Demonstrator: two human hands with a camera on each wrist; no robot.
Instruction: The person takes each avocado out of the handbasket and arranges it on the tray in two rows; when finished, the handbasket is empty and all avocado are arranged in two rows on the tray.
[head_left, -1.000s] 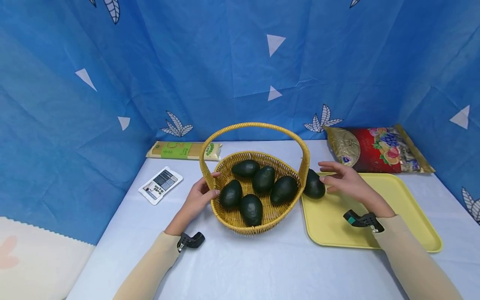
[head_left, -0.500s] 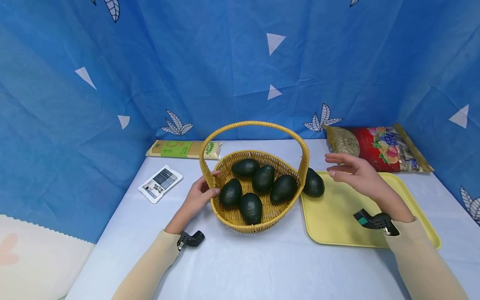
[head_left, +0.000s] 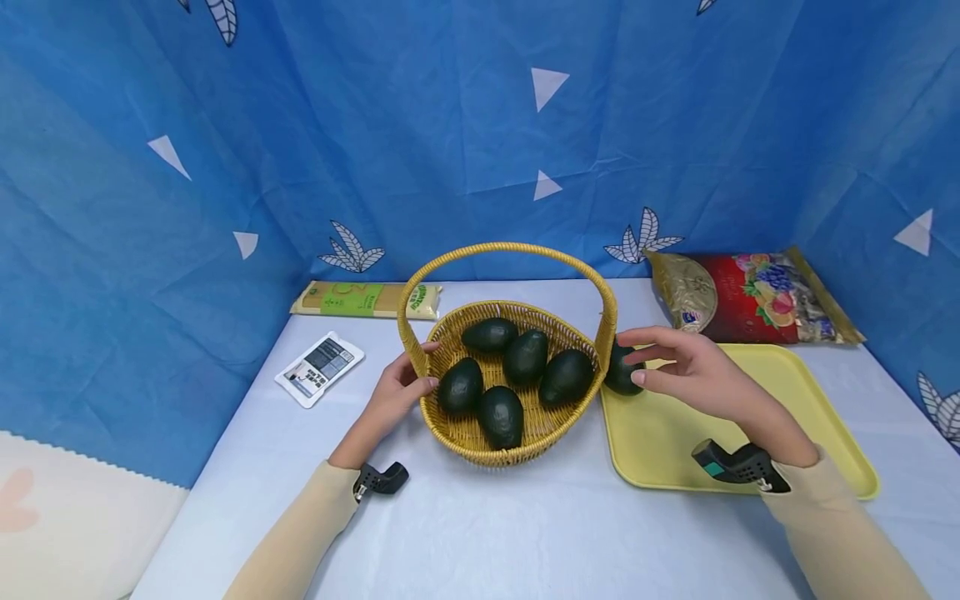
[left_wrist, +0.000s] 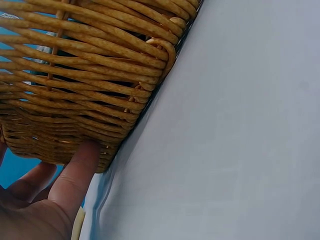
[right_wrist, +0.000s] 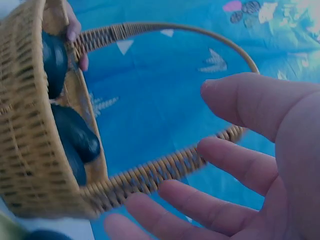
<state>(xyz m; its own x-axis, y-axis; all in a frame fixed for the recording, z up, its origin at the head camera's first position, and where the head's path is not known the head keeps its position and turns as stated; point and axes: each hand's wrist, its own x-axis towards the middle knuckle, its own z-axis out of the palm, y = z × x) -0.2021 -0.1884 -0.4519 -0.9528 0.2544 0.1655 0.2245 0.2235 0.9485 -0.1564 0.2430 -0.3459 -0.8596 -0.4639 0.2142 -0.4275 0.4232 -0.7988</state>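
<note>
A yellow wicker basket with a tall arched handle stands mid-table and holds several dark green avocados. My left hand grips its left side at the handle's foot; the left wrist view shows the thumb pressed against the weave. Just outside the basket's right side, another avocado lies at the left edge of a yellow tray. Over that avocado hovers my right hand, fingers spread and partly covering it. Nothing is held between those fingers in the right wrist view.
Behind the tray lies a red and gold candy bag. A noodle pack is at the back left, with a small white pouch in front of it. Blue cloth hangs behind and on both sides of the table.
My right hand drew back to the right from the avocado on the tray, then came left over it again. The left hand, the basket and the avocados have stayed in place.
</note>
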